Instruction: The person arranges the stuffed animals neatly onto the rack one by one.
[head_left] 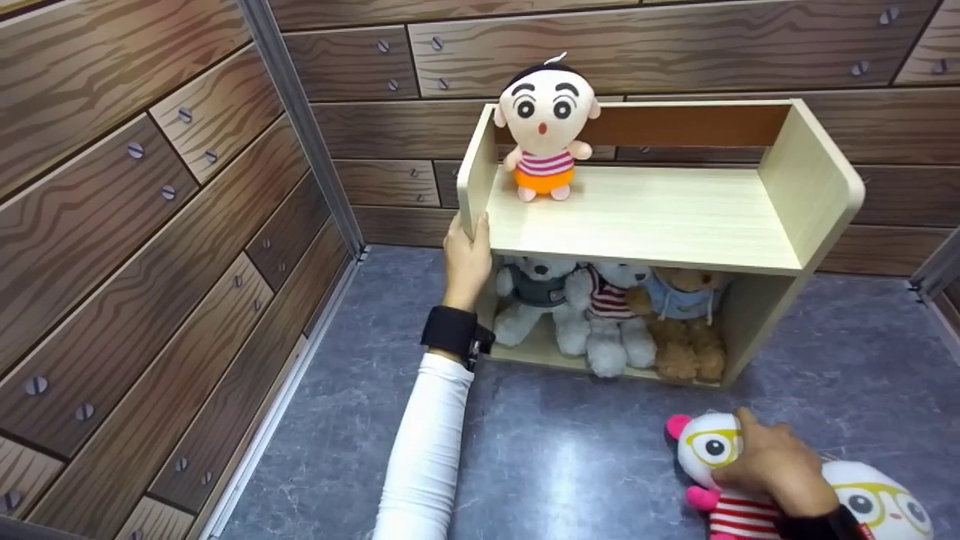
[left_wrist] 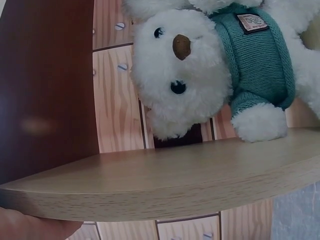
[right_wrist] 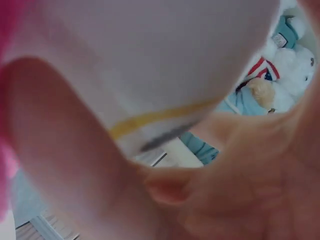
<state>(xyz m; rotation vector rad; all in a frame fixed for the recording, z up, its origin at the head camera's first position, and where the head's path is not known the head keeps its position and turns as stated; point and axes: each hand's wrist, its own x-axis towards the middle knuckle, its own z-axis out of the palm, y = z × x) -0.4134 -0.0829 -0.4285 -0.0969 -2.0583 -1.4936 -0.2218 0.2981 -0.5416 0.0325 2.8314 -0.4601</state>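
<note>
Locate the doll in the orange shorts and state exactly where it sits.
In the head view, the doll sits upright on the top board of the wooden shelf, at its left end, just above the left hand gripping the shelf's side panel.

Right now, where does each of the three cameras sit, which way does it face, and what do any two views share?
Head: worn on the head, looking forward and down at the shelf on the grey floor; both arms show, left hand gripping the shelf's side, right hand on a panda toy.
Left wrist: beside the shelf's side panel, facing in at a white bear; a bit of hand shows.
Right wrist: pressed against the panda toy; palm and thumb fill the picture.
Shared: all three views show the white bear.
</note>
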